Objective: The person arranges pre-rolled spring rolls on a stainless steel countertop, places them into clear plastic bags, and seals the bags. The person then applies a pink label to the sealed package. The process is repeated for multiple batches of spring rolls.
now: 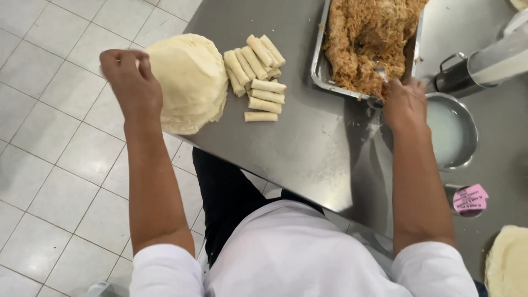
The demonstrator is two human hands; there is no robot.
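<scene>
Far left, my left hand point(131, 82) sits on the edge of the stack of round wrappers point(190, 82), fingers curled and pinching at the top sheet, though I can't tell whether it has actually lifted. Just right of the stack, a cluster of finished rolls point(258, 74) lies on the steel table point(308, 148). Moving on, the metal tray of shredded filling point(366, 38) stands at the table's far side. My right hand point(404, 104) is closed around a spoon point(380, 72), its bowl dug into the filling. Beside that wrist, a pot of white liquid point(452, 135), then a pink-labelled cup point(468, 199).
</scene>
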